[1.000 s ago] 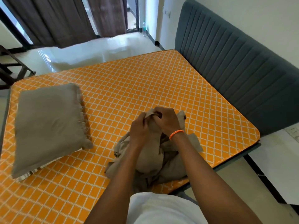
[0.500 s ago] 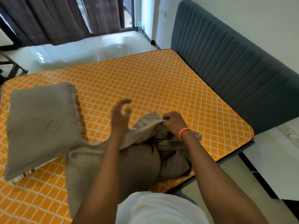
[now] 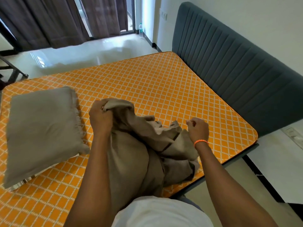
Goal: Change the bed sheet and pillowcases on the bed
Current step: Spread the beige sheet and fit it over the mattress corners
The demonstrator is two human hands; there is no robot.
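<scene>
Left hand (image 3: 100, 118): fingers curled round a bunched fold at the far end of the taupe sheet (image 3: 139, 151), lifting that fold above the mattress.
Right hand (image 3: 198, 129): fingers curled loosely just beside the sheet's right edge; whether they pinch any cloth cannot be told.
Change from half a second ago: the left hand, then spread and free above the cloth, now grips it; the right hand, then clutching the bundle's top, has drawn off to the right, so the hands are farther apart.
Sheet, position: crumpled on the near right part of the orange lattice mattress (image 3: 147, 82), trailing over the near edge toward the person's white shirt (image 3: 160, 213).
Sheet, axis: long axis runs near to far, the raised end pointing far and slightly left.
Wristband (image 3: 200, 142): orange, on the right wrist.
Pillow (image 3: 42, 130): taupe, lying on the left of the mattress, near the sheet but apart from it, one corner close to the left forearm.
Headboard (image 3: 237, 69): grey, ribbed, along the mattress's right side.
Curtains (image 3: 54, 22): dark, at the far wall.
Bottle (image 3: 140, 30): standing on the far floor.
</scene>
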